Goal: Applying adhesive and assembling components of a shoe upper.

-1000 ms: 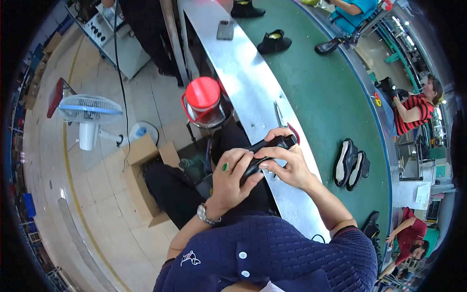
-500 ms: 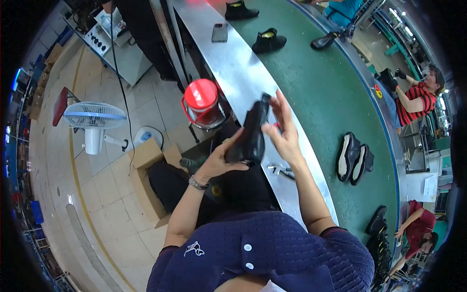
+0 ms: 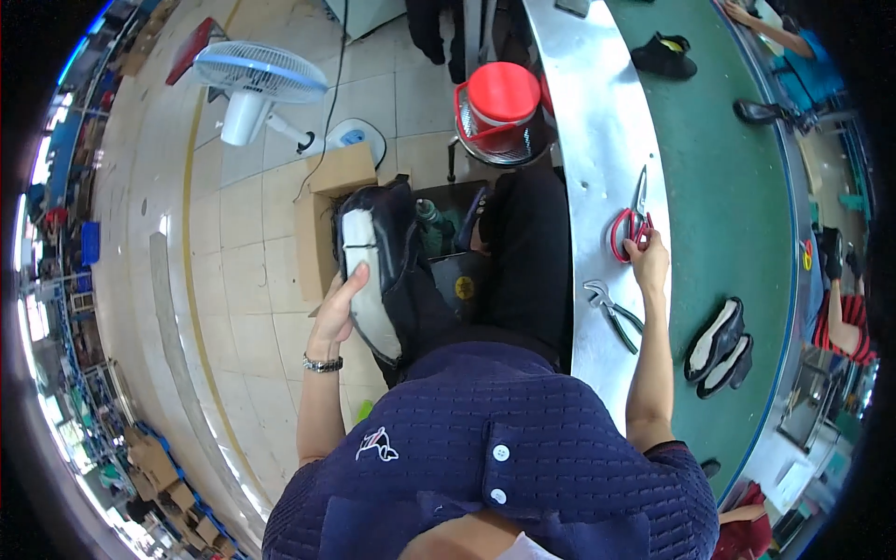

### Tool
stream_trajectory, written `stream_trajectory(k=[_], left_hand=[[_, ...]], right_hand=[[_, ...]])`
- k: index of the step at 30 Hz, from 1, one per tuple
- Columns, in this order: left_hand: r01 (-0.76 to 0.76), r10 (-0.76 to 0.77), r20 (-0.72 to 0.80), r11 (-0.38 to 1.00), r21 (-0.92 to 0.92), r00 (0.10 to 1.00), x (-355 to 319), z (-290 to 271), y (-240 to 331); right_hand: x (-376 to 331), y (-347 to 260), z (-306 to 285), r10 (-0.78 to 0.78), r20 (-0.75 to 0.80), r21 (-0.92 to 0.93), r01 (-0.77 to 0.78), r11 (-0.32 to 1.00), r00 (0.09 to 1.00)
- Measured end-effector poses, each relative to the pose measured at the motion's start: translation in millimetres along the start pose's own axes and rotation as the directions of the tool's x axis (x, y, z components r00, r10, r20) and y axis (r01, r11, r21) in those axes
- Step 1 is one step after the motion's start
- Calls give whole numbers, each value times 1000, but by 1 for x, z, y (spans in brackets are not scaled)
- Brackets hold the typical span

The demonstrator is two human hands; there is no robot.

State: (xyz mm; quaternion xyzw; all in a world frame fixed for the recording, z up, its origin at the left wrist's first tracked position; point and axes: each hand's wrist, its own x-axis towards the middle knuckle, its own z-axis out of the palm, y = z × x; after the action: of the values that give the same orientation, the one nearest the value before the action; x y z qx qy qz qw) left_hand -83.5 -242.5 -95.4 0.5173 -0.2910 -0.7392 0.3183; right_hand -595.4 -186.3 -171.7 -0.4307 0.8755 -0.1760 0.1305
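Observation:
A black shoe [image 3: 399,245] lies tilted over my left thigh, its pale underside [image 3: 371,289] facing up. My left hand [image 3: 338,313] grips it at the side, thumb pressed on the underside. On the metal bench top to the right, my right hand [image 3: 651,259] pinches the handle of red-handled scissors [image 3: 635,224], whose blades point away from me. Nearer to me lie pincers [image 3: 611,315] with dark green handles, touched by neither hand.
A green conveyor belt [image 3: 723,215] beyond the bench carries a pair of black shoes [image 3: 719,347] and other footwear. A red lidded bucket [image 3: 504,93] sits on a stool ahead. To the left stand a cardboard box [image 3: 313,215] and a fan [image 3: 259,75]. Co-workers sit across the belt.
Both hands were on the black shoe in front of me. The left has carried it leftward, underside up; the right has let go and moved onto the scissors. The view has shifted left.

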Motion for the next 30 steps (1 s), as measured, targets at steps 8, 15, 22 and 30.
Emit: stream_trajectory(k=[8,15,22,30], left_hand=[[7,-9,18,994,108,1000,34,61,12],[-193,193,-68,981,-3,979,30,79,-23],[-344,538,-225,753,561,812,21,96,-37],[-388,591,-187,704,596,785,23,85,-38]], right_hand=[[-68,-94,-44,-84,546,782,-471,409,833],[-115,-189,-65,-522,819,556,-554,620,238],[-117,-229,-45,-290,942,336,-490,804,170],[-129,-239,-33,-309,898,421,-406,811,313]])
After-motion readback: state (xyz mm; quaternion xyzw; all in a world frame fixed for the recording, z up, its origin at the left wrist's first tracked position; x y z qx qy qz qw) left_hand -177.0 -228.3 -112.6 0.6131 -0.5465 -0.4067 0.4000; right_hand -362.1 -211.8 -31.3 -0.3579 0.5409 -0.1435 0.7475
